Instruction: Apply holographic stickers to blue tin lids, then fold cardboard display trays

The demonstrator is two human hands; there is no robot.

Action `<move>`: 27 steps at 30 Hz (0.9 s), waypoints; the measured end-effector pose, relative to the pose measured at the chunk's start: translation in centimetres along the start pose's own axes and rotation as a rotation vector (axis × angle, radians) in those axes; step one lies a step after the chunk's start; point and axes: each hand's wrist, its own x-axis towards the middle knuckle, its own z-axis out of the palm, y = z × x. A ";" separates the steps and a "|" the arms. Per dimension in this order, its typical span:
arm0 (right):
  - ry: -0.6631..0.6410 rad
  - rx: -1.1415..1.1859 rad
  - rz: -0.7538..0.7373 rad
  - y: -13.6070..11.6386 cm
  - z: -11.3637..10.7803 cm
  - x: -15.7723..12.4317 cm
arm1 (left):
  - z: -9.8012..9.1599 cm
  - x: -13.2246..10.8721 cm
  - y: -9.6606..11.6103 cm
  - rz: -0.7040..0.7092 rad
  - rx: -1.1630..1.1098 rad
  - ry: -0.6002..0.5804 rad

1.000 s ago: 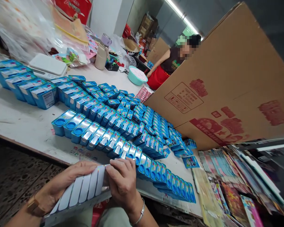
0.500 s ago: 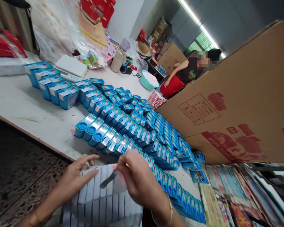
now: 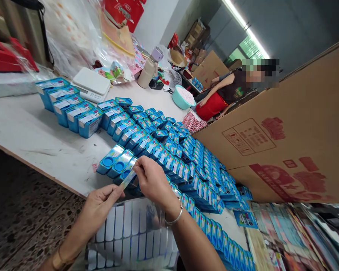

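Stretched between my two hands is a narrow sticker (image 3: 128, 180), pale and shiny. My left hand (image 3: 103, 201) pinches its lower end between thumb and fingers. The upper end is in the closed fingers of my right hand (image 3: 152, 180). Below both hands lies a sheet of stickers (image 3: 134, 226) with rows of white rectangles and shiny strips between them. Just beyond my hands stands a row of blue tins (image 3: 110, 160) with rounded corners. My right hand and forearm hide some of them.
Many more blue tins (image 3: 147, 143) fill the white table (image 3: 45, 139). A kitchen scale (image 3: 90, 84), a bottle (image 3: 148, 69) and a teal basin (image 3: 183, 97) stand farther back. A large cardboard box (image 3: 288, 150) blocks the right side, and a person (image 3: 228, 86) is behind it.
Both hands have risen away from the sticker sheet, toward the tins. The strip formerly hanging from my right hand is now also pinched by my left. The view has shifted slightly.
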 end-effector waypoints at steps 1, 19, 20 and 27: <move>0.030 -0.060 -0.001 0.2 0.4 0.2 | 0.0 0.1 -0.1 -0.002 0.011 0.007; 0.212 0.009 0.044 2.2 3.2 1.7 | 1.1 2.0 -1.7 -0.030 0.118 0.188; 0.245 0.037 0.023 2.2 2.7 0.9 | 0.9 1.6 -1.3 -0.051 0.071 0.132; 0.042 -0.003 -0.113 2.3 -2.2 -10.4 | 0.6 -2.7 -0.2 -0.148 -0.247 -0.267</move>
